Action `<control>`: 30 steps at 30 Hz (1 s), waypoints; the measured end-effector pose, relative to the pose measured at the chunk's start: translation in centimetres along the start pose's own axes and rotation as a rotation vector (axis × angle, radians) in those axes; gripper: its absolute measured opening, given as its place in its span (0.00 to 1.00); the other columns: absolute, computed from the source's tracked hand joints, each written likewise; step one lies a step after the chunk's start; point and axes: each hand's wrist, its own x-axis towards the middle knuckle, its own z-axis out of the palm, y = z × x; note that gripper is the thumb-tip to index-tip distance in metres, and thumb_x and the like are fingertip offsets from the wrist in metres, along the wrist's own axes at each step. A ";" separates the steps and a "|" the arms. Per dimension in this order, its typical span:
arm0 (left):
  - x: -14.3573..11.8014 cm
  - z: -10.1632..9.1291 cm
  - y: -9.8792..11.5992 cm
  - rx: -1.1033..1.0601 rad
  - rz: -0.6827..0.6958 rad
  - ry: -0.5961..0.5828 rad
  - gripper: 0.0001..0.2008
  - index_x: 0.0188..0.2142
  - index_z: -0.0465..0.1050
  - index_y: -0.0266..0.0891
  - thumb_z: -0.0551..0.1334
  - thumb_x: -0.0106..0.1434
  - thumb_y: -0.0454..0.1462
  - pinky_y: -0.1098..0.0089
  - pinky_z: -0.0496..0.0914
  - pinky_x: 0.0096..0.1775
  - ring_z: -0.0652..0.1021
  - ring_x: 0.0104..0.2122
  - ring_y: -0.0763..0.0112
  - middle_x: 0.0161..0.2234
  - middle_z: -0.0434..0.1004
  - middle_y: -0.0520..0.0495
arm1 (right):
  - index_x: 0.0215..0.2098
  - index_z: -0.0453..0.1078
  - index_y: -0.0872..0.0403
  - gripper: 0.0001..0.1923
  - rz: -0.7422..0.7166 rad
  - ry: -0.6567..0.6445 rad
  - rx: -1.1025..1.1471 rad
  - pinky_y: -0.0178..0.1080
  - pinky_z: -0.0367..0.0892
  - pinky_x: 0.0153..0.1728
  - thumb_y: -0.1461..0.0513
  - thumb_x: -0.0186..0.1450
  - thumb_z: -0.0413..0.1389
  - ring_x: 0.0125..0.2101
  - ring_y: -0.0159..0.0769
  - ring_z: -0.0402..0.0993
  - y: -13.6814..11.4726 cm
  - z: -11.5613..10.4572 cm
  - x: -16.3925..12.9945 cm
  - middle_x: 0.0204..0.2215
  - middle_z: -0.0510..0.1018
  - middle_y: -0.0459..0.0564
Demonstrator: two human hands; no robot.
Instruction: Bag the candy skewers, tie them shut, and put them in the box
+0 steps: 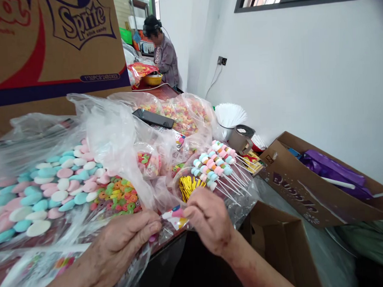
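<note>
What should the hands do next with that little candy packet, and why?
Probably reach for one gold twist tie to close it. The left hand and right hand both pinch the small printed candy packet between them, and the ties lie just above the right hand, beside the finished marshmallow skewers.

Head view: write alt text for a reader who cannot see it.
Two hands, left hand and right hand, pinch a small printed bag between them at a table edge. Behind lie pastel candies in plastic, ring gummies, gold twist ties and candy skewers. Another person works far back.
</note>
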 end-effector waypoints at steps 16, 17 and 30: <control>-0.2 -0.7 -2.8 -0.166 -0.123 -0.082 0.16 0.28 0.76 0.38 0.58 0.66 0.45 0.75 0.63 0.26 0.68 0.24 0.74 0.23 0.70 0.51 | 0.37 0.74 0.56 0.11 -0.020 0.099 -0.958 0.43 0.64 0.40 0.66 0.69 0.49 0.34 0.43 0.71 8.1 -8.1 -1.8 0.30 0.77 0.54; -0.1 -0.9 -2.8 -0.173 -0.134 -0.088 0.16 0.28 0.75 0.38 0.58 0.66 0.45 0.75 0.63 0.26 0.68 0.24 0.74 0.23 0.69 0.52 | 0.39 0.74 0.56 0.11 -0.053 0.181 -0.895 0.44 0.65 0.41 0.65 0.69 0.49 0.36 0.43 0.72 7.9 -8.5 -1.9 0.32 0.78 0.54; -0.2 -1.8 -3.6 -0.253 -0.219 -0.173 0.19 0.27 0.73 0.38 0.55 0.67 0.47 0.76 0.59 0.25 0.65 0.23 0.75 0.22 0.65 0.54 | 0.43 0.76 0.52 0.11 -0.234 -0.002 -0.399 0.43 0.67 0.36 0.67 0.67 0.53 0.31 0.37 0.72 3.4 -7.7 -1.5 0.32 0.80 0.50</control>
